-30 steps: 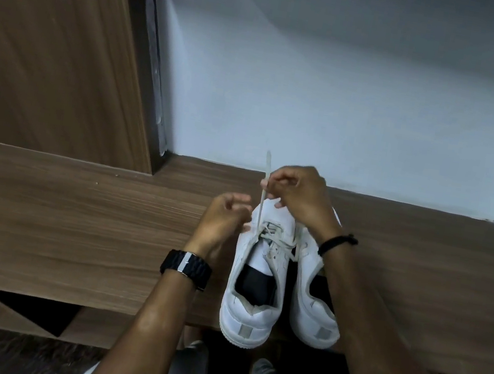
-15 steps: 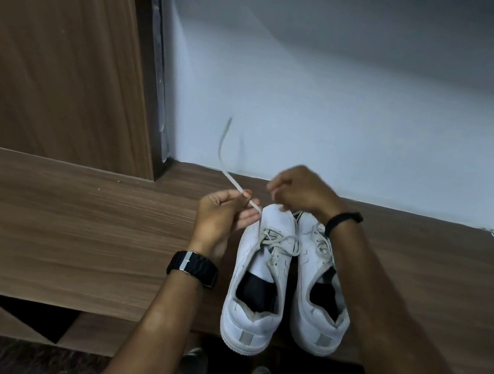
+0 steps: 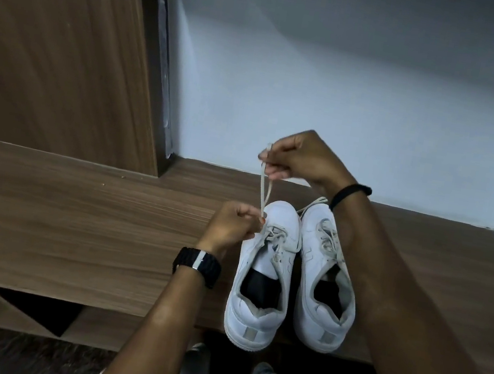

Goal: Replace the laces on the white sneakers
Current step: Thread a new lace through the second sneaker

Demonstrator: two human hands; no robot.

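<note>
On the near edge of the wooden shelf [image 3: 71, 223], toward its right end, two white sneakers [image 3: 292, 278] stand side by side, touching, heels hanging a little over the edge and toes pointing at the pale wall [image 3: 351, 90]. A tall wooden panel [image 3: 51, 42] rises from the shelf's far left corner. Each shoe's opening shows a dark lining and nothing else inside; the grey patch on each heel is too small to read. The right hand [image 3: 301, 163] is raised over the toes, fingers pinched shut on the upper part of a pale lace [image 3: 263, 189]. The lace runs down as a narrow loop to the left hand [image 3: 233, 226], which is curled closed around it at the front eyelets of the left shoe. A black watch [image 3: 198, 263] sits on the left wrist, a thin black band [image 3: 349, 193] on the right.
</note>
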